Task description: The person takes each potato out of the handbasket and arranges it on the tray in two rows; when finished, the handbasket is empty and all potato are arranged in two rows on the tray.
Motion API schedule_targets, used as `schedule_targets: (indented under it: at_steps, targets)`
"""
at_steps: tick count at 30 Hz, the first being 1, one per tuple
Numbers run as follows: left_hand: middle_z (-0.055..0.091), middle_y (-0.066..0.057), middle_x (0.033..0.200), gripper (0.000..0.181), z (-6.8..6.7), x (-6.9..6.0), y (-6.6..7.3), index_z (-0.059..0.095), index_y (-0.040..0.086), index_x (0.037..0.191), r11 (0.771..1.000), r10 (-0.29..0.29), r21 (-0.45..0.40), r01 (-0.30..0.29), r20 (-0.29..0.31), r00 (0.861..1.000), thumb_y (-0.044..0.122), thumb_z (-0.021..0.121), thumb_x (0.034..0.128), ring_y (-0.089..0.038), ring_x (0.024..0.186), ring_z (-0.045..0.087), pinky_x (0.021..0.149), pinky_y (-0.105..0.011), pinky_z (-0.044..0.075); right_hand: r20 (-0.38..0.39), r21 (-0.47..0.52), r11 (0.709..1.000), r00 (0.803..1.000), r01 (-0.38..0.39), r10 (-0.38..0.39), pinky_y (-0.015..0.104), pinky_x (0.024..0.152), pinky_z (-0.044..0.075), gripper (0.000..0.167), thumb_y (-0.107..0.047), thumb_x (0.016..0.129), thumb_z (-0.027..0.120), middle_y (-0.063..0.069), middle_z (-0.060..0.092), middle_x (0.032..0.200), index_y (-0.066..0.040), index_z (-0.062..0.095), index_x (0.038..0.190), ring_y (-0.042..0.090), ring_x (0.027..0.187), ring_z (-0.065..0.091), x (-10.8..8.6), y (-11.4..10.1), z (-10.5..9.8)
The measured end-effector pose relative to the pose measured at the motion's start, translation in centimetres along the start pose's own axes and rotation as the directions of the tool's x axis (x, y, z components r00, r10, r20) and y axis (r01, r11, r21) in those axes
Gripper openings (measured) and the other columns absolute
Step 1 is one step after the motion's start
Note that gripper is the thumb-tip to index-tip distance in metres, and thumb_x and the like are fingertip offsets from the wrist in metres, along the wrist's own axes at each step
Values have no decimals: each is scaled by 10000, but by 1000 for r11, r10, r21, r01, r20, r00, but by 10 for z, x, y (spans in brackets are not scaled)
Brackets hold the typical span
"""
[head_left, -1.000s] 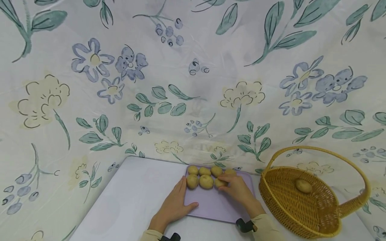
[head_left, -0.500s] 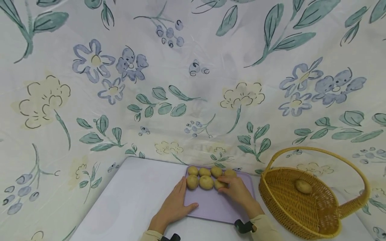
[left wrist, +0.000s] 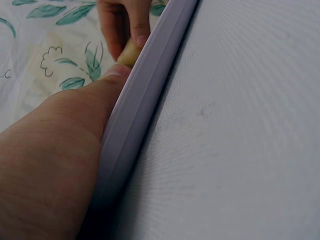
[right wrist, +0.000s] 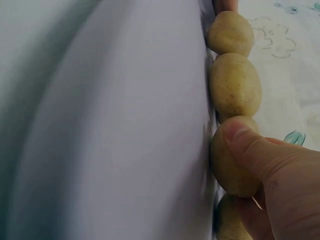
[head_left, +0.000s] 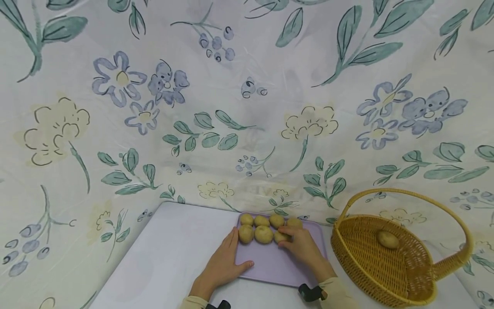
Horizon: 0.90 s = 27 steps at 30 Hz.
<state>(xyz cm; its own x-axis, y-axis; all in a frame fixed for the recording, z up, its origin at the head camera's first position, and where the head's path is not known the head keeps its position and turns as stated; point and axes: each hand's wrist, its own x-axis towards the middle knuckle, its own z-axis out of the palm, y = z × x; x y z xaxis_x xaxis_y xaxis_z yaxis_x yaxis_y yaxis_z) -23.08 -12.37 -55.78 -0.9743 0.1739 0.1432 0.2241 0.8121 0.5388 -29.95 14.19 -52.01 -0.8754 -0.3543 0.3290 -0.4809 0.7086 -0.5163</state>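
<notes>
A lilac tray (head_left: 266, 264) holds two rows of potatoes along its far side. My right hand (head_left: 302, 245) pinches the rightmost potato (right wrist: 234, 165) of the near row, thumb on its near side, as the right wrist view shows. Left of it sit a middle potato (head_left: 263, 234) and an end potato (head_left: 245, 234). My left hand (head_left: 221, 265) rests along the tray's left edge, fingers extended beside the end potato and thumb spread over the tray. In the left wrist view the tray's rim (left wrist: 145, 95) hides most of the potatoes.
To the right of the tray stands a wicker basket (head_left: 370, 274) with a tall arched handle (head_left: 405, 192) and one potato (head_left: 387, 239) inside. Behind the white table (head_left: 154, 249) hangs a floral cloth (head_left: 247, 128).
My right wrist has shifted slightly left and toward me, while its fingers stay on the same potato. The left hand, tray and basket look unmoved.
</notes>
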Motion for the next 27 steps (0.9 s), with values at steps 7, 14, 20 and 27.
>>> schedule_targets:
  at_steps: [7,14,20,27]
  targets:
    - [215,-239,1681,1149,2,-1,0,165,-55,1607,1000,-3,-4,3,-1,1000,652,677,859,-375,1560,254,1264,-507,286,-11,19,1000,1000,-9,9,463,1058,533,433,-118,731,894,85,761,1199,-85,776,1147,304,1185,691,-2,-1,3]
    - [219,-247,1677,1138,-1,-3,3,168,-61,1604,1000,1,-6,-1,-4,1000,640,679,867,-385,1556,258,1262,-510,289,-26,-4,1000,1000,10,-10,460,1049,541,450,-133,729,894,82,763,1198,-89,773,1160,306,1180,695,-3,1,5]
    - [231,-265,1667,1125,-5,-5,7,184,-78,1595,1000,12,-20,-12,-13,1000,628,683,874,-403,1547,270,1256,-526,294,-51,-31,999,999,13,-14,461,1037,547,447,-171,736,894,84,768,1187,-92,775,1160,310,1172,699,-3,0,6]
    - [221,-252,1675,1125,-3,-3,4,174,-61,1603,1000,10,-14,-10,-12,1000,628,682,873,-388,1556,258,1263,-510,287,-51,-18,1000,999,1,-2,461,1043,543,442,-166,747,890,93,765,1192,-79,771,1164,315,1185,692,-2,-2,6]
